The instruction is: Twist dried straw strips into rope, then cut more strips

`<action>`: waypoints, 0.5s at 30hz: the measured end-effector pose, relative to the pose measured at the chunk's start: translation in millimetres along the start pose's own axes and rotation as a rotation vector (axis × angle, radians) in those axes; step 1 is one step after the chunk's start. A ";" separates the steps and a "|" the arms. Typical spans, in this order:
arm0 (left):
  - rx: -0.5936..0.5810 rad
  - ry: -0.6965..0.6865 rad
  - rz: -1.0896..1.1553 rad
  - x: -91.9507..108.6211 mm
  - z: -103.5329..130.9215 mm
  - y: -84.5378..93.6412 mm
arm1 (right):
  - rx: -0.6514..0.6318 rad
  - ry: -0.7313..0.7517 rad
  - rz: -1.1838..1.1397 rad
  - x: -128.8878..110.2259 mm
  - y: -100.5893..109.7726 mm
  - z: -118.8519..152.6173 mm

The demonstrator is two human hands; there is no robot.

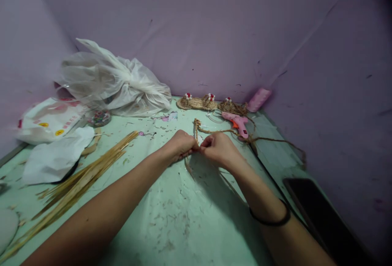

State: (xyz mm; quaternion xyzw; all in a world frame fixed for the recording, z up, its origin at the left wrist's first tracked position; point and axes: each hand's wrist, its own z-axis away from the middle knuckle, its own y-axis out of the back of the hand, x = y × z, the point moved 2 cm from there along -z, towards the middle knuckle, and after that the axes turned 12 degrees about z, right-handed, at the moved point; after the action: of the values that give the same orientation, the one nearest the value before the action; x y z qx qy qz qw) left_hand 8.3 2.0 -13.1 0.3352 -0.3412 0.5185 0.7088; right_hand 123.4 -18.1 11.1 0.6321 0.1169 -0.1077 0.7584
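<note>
My left hand (183, 144) and my right hand (219, 148) meet over the middle of the table, fingers closed and fingertips nearly touching. Both pinch a thin braided straw cord (196, 127), whose finished length rises away from me and bends towards the right. Loose flat strands (189, 169) hang below the left hand, and another strand (229, 183) trails under my right forearm. The exact grip of the fingertips is hidden. Beyond the right hand, a pink glue gun (237, 124) lies beside the cord.
Dried straw stalks (92, 176) lie at left, near white paper (58, 156), a printed bag (52, 119) and a bead container (99, 117). A tied plastic bag (131, 86), woven straw slippers (199, 103) and a pink roll (259, 99) line the wall. A dark phone (318, 213) lies right.
</note>
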 end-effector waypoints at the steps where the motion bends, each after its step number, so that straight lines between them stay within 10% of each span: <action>1: -0.001 0.019 0.025 -0.6 0.5 0.9 | 0.004 0.020 0.005 -2.8 0.4 1.2; 15: -0.153 -0.173 0.328 -10.6 5.6 19.7 | 0.048 0.357 0.056 -9.5 17.2 6.6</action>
State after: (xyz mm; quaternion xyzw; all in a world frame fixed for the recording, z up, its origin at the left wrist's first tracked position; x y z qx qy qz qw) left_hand -13.9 -3.3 -16.5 0.2638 -0.4891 0.5687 0.6063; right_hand 120.0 -21.4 31.3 0.6621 0.2294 0.0249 0.7130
